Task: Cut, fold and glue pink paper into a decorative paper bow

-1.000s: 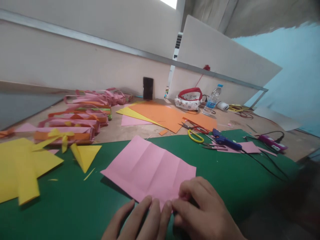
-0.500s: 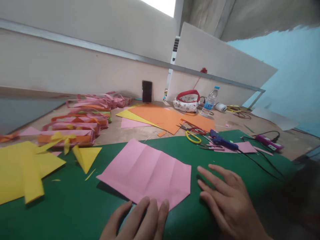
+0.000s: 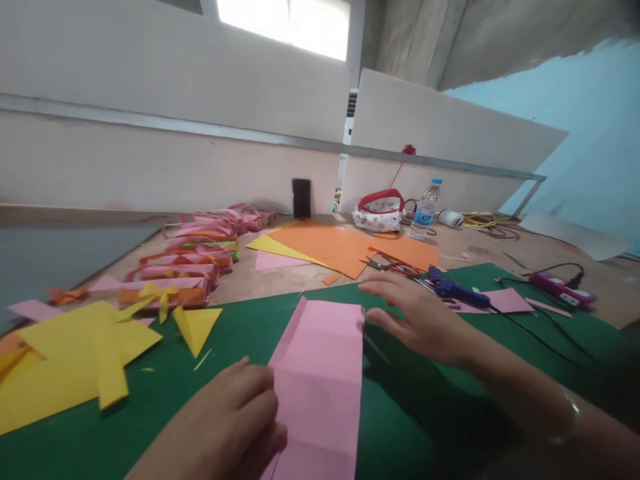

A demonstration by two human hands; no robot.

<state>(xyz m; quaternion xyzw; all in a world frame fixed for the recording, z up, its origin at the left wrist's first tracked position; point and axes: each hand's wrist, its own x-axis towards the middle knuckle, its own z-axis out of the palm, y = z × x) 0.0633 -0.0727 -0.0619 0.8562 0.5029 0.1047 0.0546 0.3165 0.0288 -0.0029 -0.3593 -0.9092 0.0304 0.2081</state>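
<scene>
A creased pink paper sheet (image 3: 323,373) lies lengthwise on the green cutting mat (image 3: 240,327), running away from me. My left hand (image 3: 225,420) is curled, its fingers closed on the sheet's near left edge. My right hand (image 3: 420,317) reaches forward with fingers stretched out, open, its fingertips beside the sheet's far right corner. It covers most of the yellow-handled scissors that lie just beyond it.
Yellow paper pieces (image 3: 75,360) lie on the left. Finished pink and orange paper pieces (image 3: 185,267) line the left side. Orange sheets (image 3: 340,247), red scissors (image 3: 395,267), a blue glue gun (image 3: 453,290), a water bottle (image 3: 425,210), a pouch (image 3: 379,213) and a phone (image 3: 301,198) stand beyond.
The pink sheet has been turned from lying crosswise to lengthwise. My right hand let go of its near corner and reached forward to the far corner. My left hand closed on the near edge.
</scene>
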